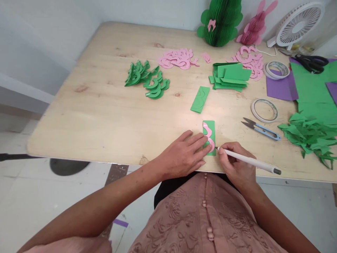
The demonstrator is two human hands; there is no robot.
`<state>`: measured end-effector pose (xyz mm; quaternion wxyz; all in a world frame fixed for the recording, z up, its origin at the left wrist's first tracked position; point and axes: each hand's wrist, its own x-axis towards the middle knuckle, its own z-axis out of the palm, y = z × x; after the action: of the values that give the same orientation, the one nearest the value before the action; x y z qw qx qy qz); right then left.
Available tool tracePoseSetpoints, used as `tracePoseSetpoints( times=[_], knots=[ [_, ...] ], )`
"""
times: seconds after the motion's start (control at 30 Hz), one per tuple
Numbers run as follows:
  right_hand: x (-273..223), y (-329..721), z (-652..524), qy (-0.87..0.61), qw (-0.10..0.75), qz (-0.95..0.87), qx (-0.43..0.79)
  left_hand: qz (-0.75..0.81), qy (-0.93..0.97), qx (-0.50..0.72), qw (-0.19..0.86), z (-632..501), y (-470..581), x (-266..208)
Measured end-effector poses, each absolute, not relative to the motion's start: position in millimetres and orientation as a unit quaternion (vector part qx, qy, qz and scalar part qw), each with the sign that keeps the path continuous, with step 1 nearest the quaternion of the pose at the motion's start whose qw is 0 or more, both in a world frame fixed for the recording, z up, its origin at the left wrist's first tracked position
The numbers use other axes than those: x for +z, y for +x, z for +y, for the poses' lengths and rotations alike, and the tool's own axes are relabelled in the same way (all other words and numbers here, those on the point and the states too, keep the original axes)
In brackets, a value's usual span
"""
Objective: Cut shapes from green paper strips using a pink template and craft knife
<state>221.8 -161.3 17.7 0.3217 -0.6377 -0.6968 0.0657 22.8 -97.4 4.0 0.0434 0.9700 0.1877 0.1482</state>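
Observation:
My left hand (186,153) lies flat near the table's front edge, its fingertips pressing a pink curvy paper cutout (211,144) onto a green paper strip (209,123). Between the fingers of my right hand (235,163) is a white pen (250,160), its tip at the right edge of the cutout. Just beyond lies another green paper strip (200,99) with a curvy outline drawn on it. To the right of the pen rest blue-handled thread snips (263,130), blades apart.
Green cutouts (155,84) and pink cutouts (177,58) lie farther back, beside stacked green strips (231,76). Tape rolls (264,110), green scraps (310,135) and black-handled scissors (310,63) are at right. A white fan (300,26) and honeycomb paper figures (222,23) stand by the wall.

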Motion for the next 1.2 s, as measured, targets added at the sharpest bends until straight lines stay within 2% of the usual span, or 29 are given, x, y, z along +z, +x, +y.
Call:
tracePoseSetpoints(
  times=[1.2],
  knots=[
    [16.5,221.1,-162.4,-0.634,0.327,-0.698,0.056,0.184,0.971,0.148,0.039,-97.1,22.4,5.6]
  ],
)
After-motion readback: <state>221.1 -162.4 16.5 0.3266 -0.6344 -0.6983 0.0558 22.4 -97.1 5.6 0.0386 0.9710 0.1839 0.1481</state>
